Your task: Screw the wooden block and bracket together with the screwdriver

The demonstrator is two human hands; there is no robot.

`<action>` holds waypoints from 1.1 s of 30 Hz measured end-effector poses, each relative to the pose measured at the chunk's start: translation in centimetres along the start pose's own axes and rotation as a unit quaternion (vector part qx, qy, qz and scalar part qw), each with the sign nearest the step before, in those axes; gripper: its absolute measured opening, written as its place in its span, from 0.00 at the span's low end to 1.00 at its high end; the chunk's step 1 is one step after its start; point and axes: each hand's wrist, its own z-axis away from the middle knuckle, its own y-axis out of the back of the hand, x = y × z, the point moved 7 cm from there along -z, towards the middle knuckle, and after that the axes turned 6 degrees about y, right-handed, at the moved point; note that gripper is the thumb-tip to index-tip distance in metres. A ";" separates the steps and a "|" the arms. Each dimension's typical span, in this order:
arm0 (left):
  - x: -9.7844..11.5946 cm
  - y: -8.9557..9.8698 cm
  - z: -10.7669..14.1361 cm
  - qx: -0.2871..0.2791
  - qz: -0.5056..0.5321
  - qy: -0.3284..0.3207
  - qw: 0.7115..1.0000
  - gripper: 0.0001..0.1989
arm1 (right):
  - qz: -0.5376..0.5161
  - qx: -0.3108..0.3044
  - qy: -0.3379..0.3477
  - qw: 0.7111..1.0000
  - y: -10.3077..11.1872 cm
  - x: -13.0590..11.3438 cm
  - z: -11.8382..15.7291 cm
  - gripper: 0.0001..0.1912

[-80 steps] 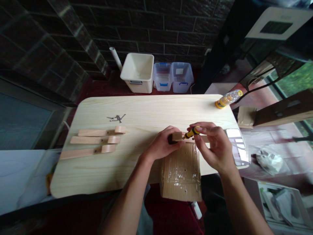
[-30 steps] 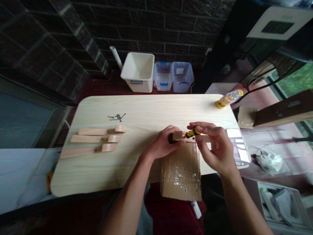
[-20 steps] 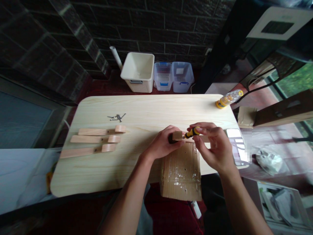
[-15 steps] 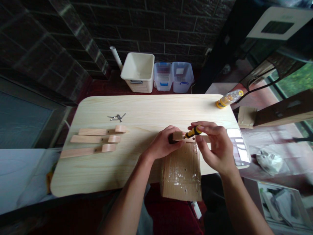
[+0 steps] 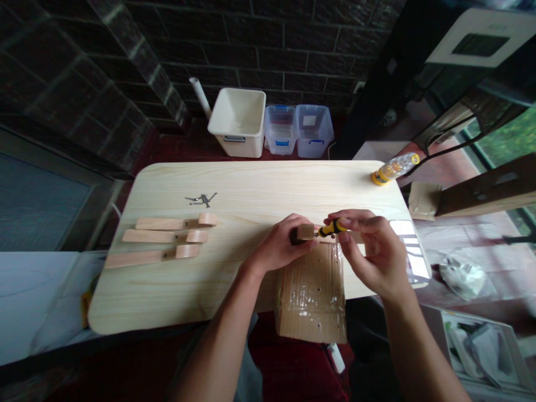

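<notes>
My left hand (image 5: pixel 281 245) grips a small wooden block (image 5: pixel 306 231) joined to a flat wooden strip, above a taped cardboard piece (image 5: pixel 310 290) at the table's front edge. My right hand (image 5: pixel 371 245) holds a yellow and black screwdriver (image 5: pixel 334 227) by its handle, with fingers and thumb closed round its end. The screwdriver's tip points left and meets the wood beside the block. Three wooden pieces with rounded ends (image 5: pixel 151 237) lie at the left of the table. Several screws (image 5: pixel 204 199) lie loose behind them.
On the pale wooden table (image 5: pixel 259 184), a clear bottle with yellow ends (image 5: pixel 393 168) stands at the back right and a shiny flat object (image 5: pixel 412 254) lies at the right edge. Beyond the table stand a cream bin (image 5: pixel 238 120) and two clear boxes (image 5: pixel 314 131).
My right hand has shifted very slightly to the right, and its grip on the screwdriver handle has turned a little. My left hand keeps its hold on the block.
</notes>
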 end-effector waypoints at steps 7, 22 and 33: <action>0.0 0.0 -0.1 0.002 -0.004 0.003 1.000 0.11 | -0.005 0.000 0.004 1.000 -0.3 0.2 -0.2 0.14; 0.2 -0.2 -0.1 0.002 0.003 -0.001 1.000 0.09 | 0.014 -0.016 0.018 1.000 -0.4 0.1 -0.2 0.15; 0.0 -0.1 0.0 -0.001 -0.001 0.008 1.000 0.11 | 0.001 -0.011 0.012 1.000 -0.6 -0.2 -0.2 0.16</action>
